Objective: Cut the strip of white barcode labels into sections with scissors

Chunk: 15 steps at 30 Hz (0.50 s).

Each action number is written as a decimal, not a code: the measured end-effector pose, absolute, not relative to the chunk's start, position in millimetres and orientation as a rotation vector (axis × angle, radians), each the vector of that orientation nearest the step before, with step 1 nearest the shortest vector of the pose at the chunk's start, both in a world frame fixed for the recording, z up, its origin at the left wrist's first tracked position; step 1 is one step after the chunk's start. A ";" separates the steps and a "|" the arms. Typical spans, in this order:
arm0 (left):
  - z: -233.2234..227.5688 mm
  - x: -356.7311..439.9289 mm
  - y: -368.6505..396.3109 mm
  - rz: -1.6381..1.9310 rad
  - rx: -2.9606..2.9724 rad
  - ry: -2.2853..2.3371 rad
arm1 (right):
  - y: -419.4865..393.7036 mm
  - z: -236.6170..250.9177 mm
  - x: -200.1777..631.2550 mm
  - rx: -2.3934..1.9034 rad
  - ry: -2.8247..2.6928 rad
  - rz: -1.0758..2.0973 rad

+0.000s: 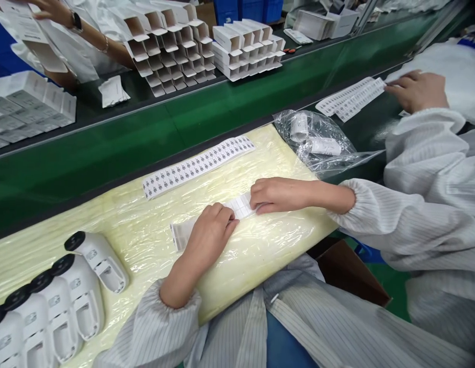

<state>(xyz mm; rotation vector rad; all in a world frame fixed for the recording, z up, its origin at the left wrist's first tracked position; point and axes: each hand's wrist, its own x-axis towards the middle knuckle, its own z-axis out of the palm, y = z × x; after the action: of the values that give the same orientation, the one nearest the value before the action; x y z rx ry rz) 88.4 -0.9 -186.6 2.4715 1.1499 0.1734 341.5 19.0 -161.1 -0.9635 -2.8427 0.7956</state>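
A pale label strip (240, 205) lies across the yellow film-wrapped board in front of me, a grid of small blank-looking rectangles showing between my hands. My left hand (212, 230) covers its middle, fingers curled and pressed together on the strip. Its left end (179, 234) sticks out past that hand. My right hand (270, 195) pinches the right end; the exact fingertip contact is partly hidden. Just behind, a longer sheet of printed labels (199, 164) lies flat. To the left stand several white handheld devices with black round tops (103, 260).
A clear plastic bag (317, 143) with white rolls lies at the board's right corner. A co-worker's hand (421, 91) touches label sheets (352, 97) at right. Behind the green ledge (176, 115) are stacked open boxes (172, 51) and another person's arm (95, 41).
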 end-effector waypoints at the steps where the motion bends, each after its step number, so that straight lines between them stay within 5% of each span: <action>1: -187.0 90.1 -0.4 0.160 2.474 1.154 | 19.5 -162.5 340.6 -0.982 -2.841 0.781; 15: -179.3 92.0 20.6 0.109 2.307 1.182 | 30.2 -158.1 298.2 -1.072 -2.960 0.460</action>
<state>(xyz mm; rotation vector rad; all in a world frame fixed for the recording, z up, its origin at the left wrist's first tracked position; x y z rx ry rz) 92.0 20.6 -179.3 2.3068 1.1819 0.1092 298.2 30.2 -158.1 -1.0717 -2.9595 0.4597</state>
